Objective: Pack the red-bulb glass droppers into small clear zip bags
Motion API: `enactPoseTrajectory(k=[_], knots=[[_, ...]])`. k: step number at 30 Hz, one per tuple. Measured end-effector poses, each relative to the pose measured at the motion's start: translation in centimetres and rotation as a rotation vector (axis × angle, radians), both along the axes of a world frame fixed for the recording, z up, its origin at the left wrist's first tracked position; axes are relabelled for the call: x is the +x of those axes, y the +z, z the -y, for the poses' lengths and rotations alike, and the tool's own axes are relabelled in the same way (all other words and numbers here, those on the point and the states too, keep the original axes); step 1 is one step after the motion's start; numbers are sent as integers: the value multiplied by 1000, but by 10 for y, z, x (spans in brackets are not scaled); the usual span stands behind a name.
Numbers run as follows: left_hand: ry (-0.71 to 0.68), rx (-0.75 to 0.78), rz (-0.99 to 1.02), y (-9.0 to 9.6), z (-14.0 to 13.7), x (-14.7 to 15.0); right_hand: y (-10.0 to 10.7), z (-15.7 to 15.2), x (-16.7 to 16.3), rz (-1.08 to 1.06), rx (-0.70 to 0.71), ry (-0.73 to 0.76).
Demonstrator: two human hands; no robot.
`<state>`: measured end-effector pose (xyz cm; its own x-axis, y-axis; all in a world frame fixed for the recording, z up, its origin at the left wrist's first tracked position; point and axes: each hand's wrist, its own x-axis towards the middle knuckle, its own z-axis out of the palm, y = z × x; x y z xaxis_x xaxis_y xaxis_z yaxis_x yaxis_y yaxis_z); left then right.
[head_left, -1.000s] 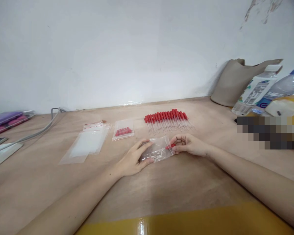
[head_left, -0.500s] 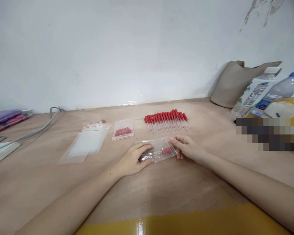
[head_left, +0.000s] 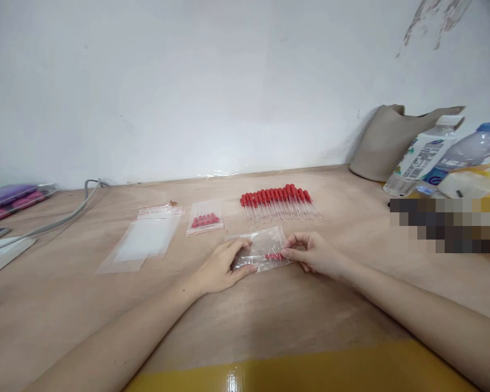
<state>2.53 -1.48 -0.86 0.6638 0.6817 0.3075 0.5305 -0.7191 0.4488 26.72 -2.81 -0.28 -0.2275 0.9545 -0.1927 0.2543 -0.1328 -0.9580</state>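
Note:
A clear zip bag (head_left: 265, 237) lies on the table between my hands, with a red-bulbed dropper (head_left: 273, 256) inside it. My left hand (head_left: 224, 265) curves round the bag's left end, its thumb and fingers resting on the plastic. At the bag's right end, the thumb and forefinger of my right hand (head_left: 312, 252) are pinched together right by the red bulb. Whether they grip only plastic or the bulb through it, I cannot tell. Just beyond lies a row of red-bulbed droppers (head_left: 275, 198), thin clear stems toward me.
A filled zip bag (head_left: 205, 218) with several red bulbs lies left of the row. Flat bags (head_left: 145, 239) are stacked farther left. A grey cable (head_left: 75, 211) runs along the left side. Bottles (head_left: 422, 152) and a grey-brown container (head_left: 378, 144) stand at the back right.
My right hand has shifted its pinch from the bag's upper right corner down and toward me, to the red bulb. My left hand has barely moved.

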Motion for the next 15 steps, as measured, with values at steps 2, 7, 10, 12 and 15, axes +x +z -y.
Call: enactPoseTrajectory(k=[2, 7, 10, 12, 15], knots=[[-5, -3, 11, 0, 0, 0, -1, -1, 1, -3, -10, -11], [4, -26, -1, 3, 1, -1, -7, -3, 3, -7, 21, -10], [-7, -19, -5, 4, 1, -1, -9, -2, 2, 13, 46, -34], [-14, -12, -4, 4, 1, -1, -10, -2, 1, 27, 50, -49], [-1, -16, -15, 4, 1, -1, -10, -4, 1, 29, 52, -75]])
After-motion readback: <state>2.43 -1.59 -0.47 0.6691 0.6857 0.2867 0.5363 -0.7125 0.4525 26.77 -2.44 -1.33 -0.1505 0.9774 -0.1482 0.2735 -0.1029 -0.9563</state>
